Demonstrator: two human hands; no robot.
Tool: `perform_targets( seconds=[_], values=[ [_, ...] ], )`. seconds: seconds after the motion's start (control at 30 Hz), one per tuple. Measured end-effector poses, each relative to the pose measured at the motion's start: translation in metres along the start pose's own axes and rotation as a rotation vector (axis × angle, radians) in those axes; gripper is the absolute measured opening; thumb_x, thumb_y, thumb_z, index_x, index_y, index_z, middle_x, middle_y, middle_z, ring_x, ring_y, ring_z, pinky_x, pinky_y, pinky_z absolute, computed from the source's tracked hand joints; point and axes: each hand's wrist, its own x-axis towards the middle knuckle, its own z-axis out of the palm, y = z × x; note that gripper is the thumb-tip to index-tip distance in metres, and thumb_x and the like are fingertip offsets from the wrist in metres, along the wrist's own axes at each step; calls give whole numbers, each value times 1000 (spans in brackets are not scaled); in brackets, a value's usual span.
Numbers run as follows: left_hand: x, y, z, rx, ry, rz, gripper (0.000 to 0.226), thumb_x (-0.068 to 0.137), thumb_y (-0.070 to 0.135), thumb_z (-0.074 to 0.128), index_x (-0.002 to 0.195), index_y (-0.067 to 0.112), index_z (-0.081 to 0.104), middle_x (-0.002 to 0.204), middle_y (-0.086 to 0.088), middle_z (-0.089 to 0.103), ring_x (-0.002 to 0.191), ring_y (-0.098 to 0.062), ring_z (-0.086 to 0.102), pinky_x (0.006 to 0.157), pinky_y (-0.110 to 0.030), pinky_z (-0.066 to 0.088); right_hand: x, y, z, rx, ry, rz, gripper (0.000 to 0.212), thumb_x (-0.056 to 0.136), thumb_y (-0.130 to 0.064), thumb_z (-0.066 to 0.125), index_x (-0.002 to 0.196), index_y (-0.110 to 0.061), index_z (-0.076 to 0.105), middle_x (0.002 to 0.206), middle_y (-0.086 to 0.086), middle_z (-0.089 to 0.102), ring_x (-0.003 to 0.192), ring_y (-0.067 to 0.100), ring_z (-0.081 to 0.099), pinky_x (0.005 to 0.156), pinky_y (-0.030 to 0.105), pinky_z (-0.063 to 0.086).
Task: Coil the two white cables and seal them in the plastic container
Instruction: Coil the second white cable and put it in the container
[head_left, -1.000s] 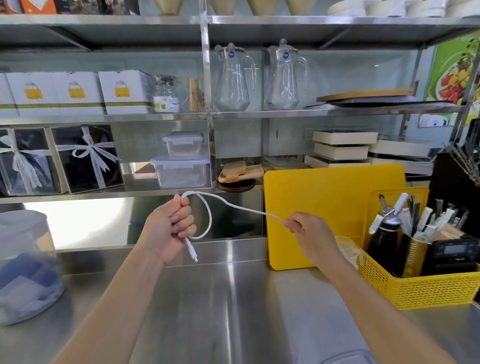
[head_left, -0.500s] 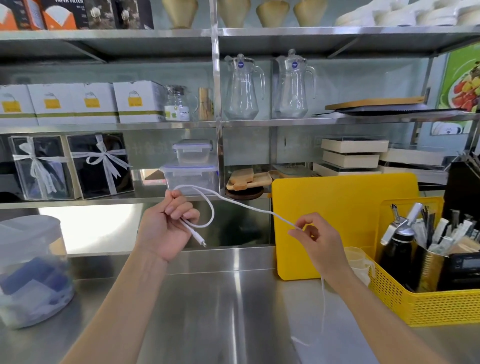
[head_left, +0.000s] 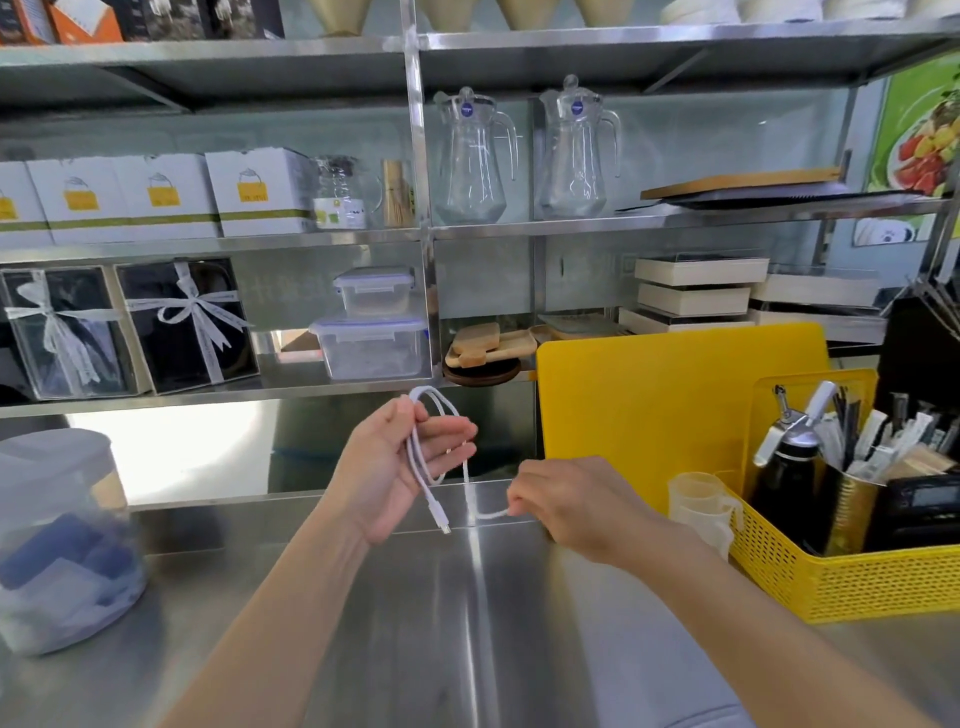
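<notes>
A thin white cable hangs in loops from my left hand, which is raised above the steel counter with its palm toward me and the thumb pinching the loops at their top. One plug end dangles below that hand. My right hand is lower and to the right, pinching the same cable where it runs off the loops. A second cable is not in sight. At the bottom edge, a blurred clear object might be a plastic container; I cannot tell.
A steel counter lies below. A yellow basket with tools and a yellow cutting board stand right. A clear round jar stands left. Lidded plastic boxes sit on the shelf behind.
My right hand has dropped and come in toward the left hand, laying another loop of cable into it. The left hand's fingers have opened around the loops. The view has shifted left.
</notes>
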Motion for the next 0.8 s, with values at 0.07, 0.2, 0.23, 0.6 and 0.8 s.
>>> perform_targets(
  seconds=[0.07,0.2,0.23,0.6,0.8],
  values=[
    [-5,-8,8,186,-21,-20,32,102,19,28,82,5,49,78,-16,75,73,-29,73,69,-38,62,6,-10,-13,77,-49,-13,10,79,-19,57,74,-16,65,69,0,65,56,17,58,40,21,23],
    [-13,-20,19,493,-112,-82,29,101,18,33,83,3,51,66,-10,72,56,-22,69,53,-27,57,19,-22,-32,151,-92,137,21,96,-29,41,95,-16,58,89,0,58,77,15,51,64,32,39],
    [-14,-22,21,547,-144,-99,31,101,19,34,84,3,53,66,-12,71,55,-24,68,57,-30,58,20,-23,-34,164,-84,186,23,97,-31,38,96,-17,56,87,-1,53,76,15,48,66,33,38],
    [-23,-27,22,199,-287,-270,37,99,19,33,73,4,55,32,4,30,29,-7,21,35,-18,25,13,0,-38,565,183,411,27,76,-34,69,82,-9,61,63,-4,56,59,19,51,58,43,45],
    [-33,-14,16,21,-401,-370,25,90,24,41,71,9,49,34,9,30,28,-1,23,32,-14,29,14,9,-38,682,135,452,19,76,-30,68,76,-13,58,60,-4,51,57,14,43,56,39,41]
  ],
)
